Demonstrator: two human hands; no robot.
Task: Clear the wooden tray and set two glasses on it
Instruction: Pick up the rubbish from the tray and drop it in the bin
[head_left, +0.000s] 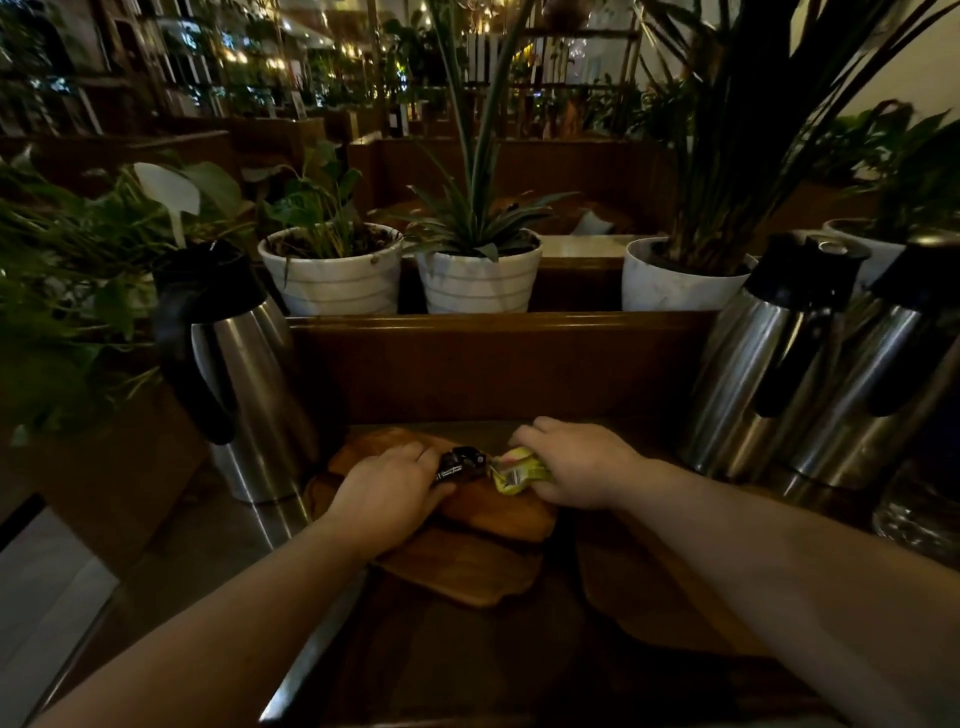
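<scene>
A wooden tray (498, 514) lies on the dark counter in front of me, stacked on another wooden tray (467, 571). My left hand (384, 488) rests on the top tray and grips a small black packet (462, 464). Just right of it, my right hand (571, 462) is closed around a yellow-green packet (514, 470). The two packets nearly touch over the tray's middle. Glassware (914, 514) shows dimly at the right edge, too dark to make out clearly.
A steel thermos jug (244, 374) stands left of the trays, two more jugs (753, 364) (872, 389) at the right. White plant pots (332, 270) (478, 275) (670, 280) line the wooden ledge behind. Another flat wooden board (639, 587) lies at the right.
</scene>
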